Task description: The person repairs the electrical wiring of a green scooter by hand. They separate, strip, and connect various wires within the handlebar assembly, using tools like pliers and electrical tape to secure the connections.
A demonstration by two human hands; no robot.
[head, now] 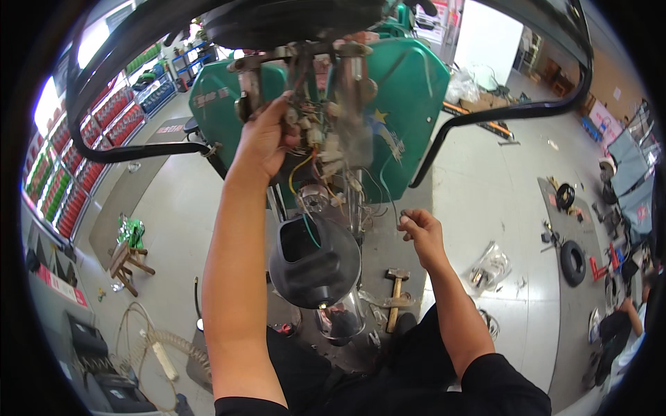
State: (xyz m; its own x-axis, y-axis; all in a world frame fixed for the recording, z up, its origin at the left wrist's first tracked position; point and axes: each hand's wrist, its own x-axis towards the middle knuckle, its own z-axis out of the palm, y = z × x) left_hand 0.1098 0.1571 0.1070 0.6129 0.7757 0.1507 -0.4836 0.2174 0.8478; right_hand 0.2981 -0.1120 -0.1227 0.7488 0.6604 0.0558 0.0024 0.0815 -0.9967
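Observation:
A vehicle's green front panel (411,104) stands before me, with a bundle of wires and connectors (315,130) hanging exposed at its middle. My left hand (270,130) reaches into the left side of this bundle, its fingers on the wiring; exactly what they hold is hidden. To the right and lower, my right hand (421,229) pinches the end of a thin wire (394,200) that runs up toward the panel. Below the bundle hangs a black rounded headlight housing (333,265) with a square opening; a teal wire reaches into it. A chrome part (341,314) sits under the housing.
Black tubular bars (499,112) curve around both sides. A hammer (396,296) lies on the floor near my feet. A wooden stool (125,260) and coiled air hose (177,343) are at left. Plastic bag (489,268) and tyre (572,262) lie at right; another person (619,333) is at the far right.

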